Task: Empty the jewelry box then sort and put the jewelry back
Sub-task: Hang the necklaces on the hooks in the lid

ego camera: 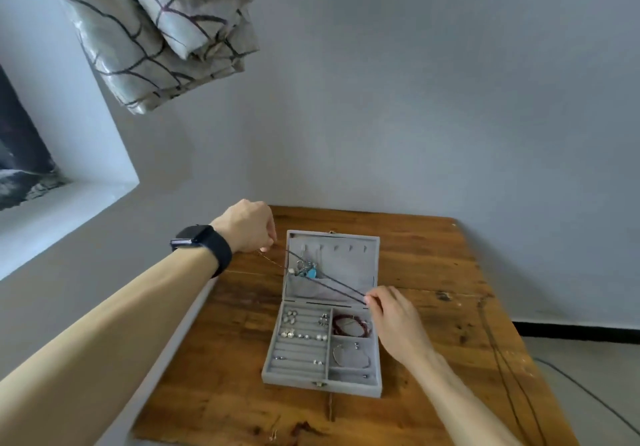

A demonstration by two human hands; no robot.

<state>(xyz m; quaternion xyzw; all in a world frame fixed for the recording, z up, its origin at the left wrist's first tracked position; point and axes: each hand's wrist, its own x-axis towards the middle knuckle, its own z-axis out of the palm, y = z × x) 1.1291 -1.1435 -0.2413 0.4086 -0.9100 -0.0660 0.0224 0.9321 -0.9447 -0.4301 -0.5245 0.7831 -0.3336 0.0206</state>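
Observation:
A grey velvet jewelry box (270, 374) lies open on the wooden table (433, 272), its lid flat at the back. A thin necklace cord (341, 285) stretches taut across the lid. My left hand (247, 226), with a black watch on the wrist, pinches the cord's chain end at the lid's left edge. My right hand (394, 317) pinches the other end at the lid's right front corner. A turquoise pendant (311, 273) and silver charms hang on the cord. Earrings (301, 335) sit in the ring rows, a dark red bracelet (351, 325) and a silver bangle (349, 355) in the right compartments.
The table stands against a grey wall. A window sill (69, 210) juts out at the left, and a patterned curtain (149, 30) hangs above it. A dark cable (505, 366) trails over the table's right side.

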